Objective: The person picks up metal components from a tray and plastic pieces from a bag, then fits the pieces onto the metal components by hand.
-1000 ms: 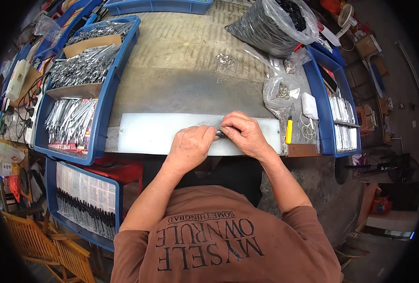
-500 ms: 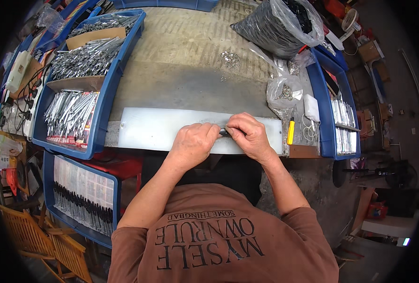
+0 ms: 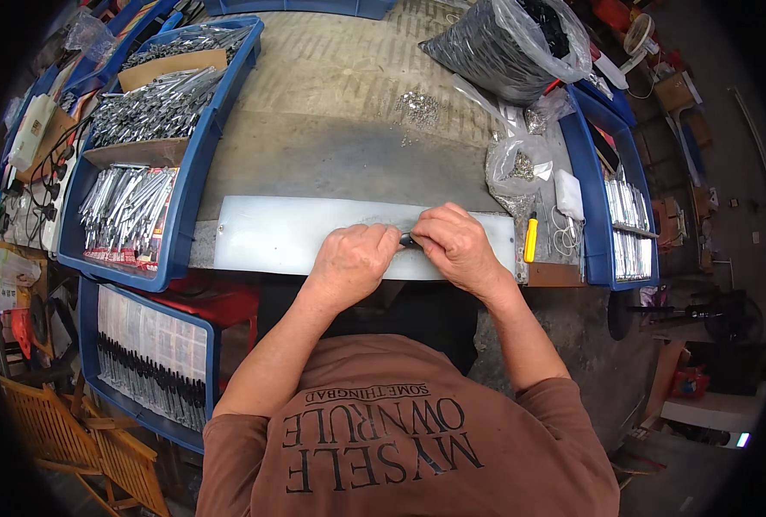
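Over the white board point(image 3: 267, 237) at the table's near edge, my two hands meet with fingertips almost touching. A small dark piece point(image 3: 407, 240) shows between them; most of it is covered by the fingers, so its kind cannot be made out. My left hand point(image 3: 356, 260) is closed, thumb and fingers pinching one end. My right hand point(image 3: 454, 246) pinches the other end, its knuckles raised. To the right of the board lies a yellow-handled tool point(image 3: 531, 239), probably a screwdriver.
A blue tray point(image 3: 189, 194) of metal rods stands left, above a lower blue tray point(image 3: 214, 370) of black-topped rods. At right are a blue bin point(image 3: 591, 202), a bag of small metal parts point(image 3: 514, 164) and a big bag of black pieces point(image 3: 495, 52). Tiny parts point(image 3: 417, 108) lie scattered mid-table.
My right hand has shifted very slightly, and the whole view has moved a little. Both hands keep their pinch on the small dark piece.
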`<state>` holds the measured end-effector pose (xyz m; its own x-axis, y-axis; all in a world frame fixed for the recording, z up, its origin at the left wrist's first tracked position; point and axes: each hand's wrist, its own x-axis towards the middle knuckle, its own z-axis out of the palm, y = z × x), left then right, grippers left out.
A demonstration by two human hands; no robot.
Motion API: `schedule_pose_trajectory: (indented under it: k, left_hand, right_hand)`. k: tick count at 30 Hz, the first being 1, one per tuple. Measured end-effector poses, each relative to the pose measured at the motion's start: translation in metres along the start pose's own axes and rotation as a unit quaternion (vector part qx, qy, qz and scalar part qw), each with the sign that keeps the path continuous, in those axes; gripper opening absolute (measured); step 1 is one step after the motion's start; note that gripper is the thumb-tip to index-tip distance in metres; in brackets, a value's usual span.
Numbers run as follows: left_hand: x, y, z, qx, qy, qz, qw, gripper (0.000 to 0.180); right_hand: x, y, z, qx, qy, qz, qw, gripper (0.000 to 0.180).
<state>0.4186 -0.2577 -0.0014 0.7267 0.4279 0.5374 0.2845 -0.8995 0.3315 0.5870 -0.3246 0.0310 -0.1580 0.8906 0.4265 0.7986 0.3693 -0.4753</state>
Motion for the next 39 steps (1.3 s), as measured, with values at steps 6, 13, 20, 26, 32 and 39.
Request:
schedule_pose_trajectory:
  k: [6,13,20,26,32,39]
  left_hand:
    - [0.000,0.000,0.000,0.009,0.000,-0.002,1.000,0.015]
    - [0.001,-0.001,0.002,-0.005,0.002,-0.008,1.000,0.014]
    - [0.003,0.001,0.000,-0.016,0.012,-0.009,1.000,0.014]
    - [0.003,0.002,-0.003,0.011,-0.002,0.000,1.000,0.014]
    - [0.003,0.002,-0.002,0.011,-0.005,-0.001,1.000,0.015]
    - [0.005,0.003,-0.002,0.007,-0.007,-0.004,1.000,0.015]
  right_hand:
    - [0.002,0.003,-0.003,0.064,-0.065,0.096,0.991,0.011]
    - [-0.004,0.017,-0.038,0.116,0.008,0.217,0.969,0.014]
    - [-0.018,0.083,-0.087,0.017,0.147,0.328,0.933,0.017]
    - [-0.018,0.106,-0.092,-0.155,0.021,0.284,0.946,0.017]
    - [-0.006,0.120,-0.087,-0.245,-0.067,0.319,0.913,0.016]
    - [0.001,0.128,-0.085,-0.272,-0.118,0.351,0.888,0.018]
